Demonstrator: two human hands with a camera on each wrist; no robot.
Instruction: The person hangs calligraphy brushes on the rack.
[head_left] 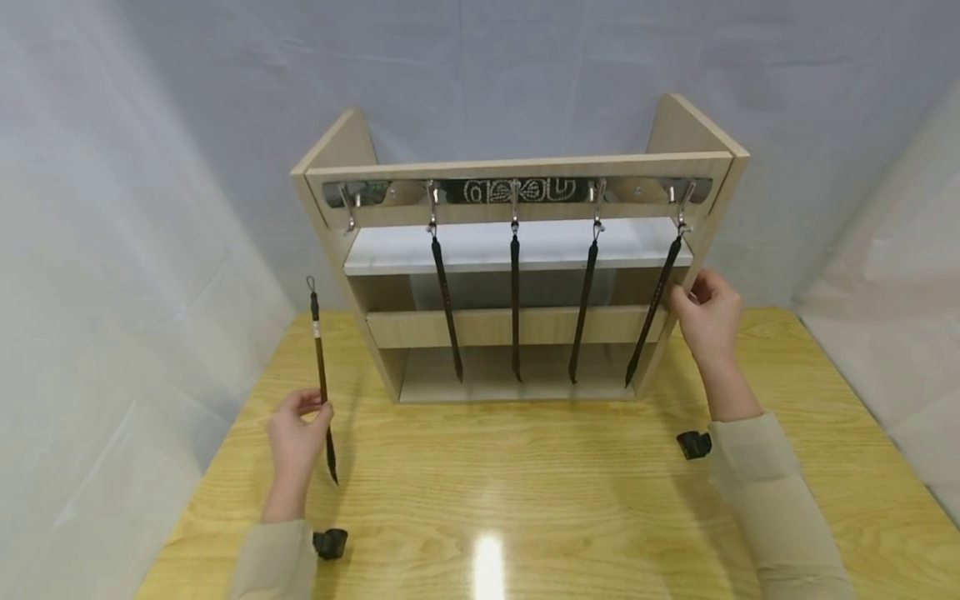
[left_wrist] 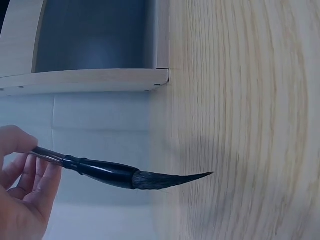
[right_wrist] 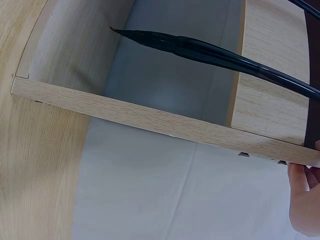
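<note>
My left hand [head_left: 297, 433] pinches a writing brush [head_left: 321, 358] by its lower handle between thumb and fingers. The brush stands nearly upright left of the wooden shelf [head_left: 517, 327], hanging loop up and dark bristles down. In the left wrist view, the bristles [left_wrist: 165, 180] taper to a curved point above the table. With thumb and fingers, my right hand [head_left: 708, 321] grips the shelf's right side panel, next to the rightmost hanging brush [head_left: 654, 312]. The right wrist view shows that brush [right_wrist: 210, 54] crossing in front of the shelf.
A metal hook rail [head_left: 517, 191] runs along the shelf's top front. Its leftmost hook [head_left: 347, 208] is nearest the held brush; other brushes [head_left: 515, 308] hang by loops from hooks farther right. The shelf stands on a wood-grain table [head_left: 480, 467], with pale sheeting [head_left: 517, 75] behind.
</note>
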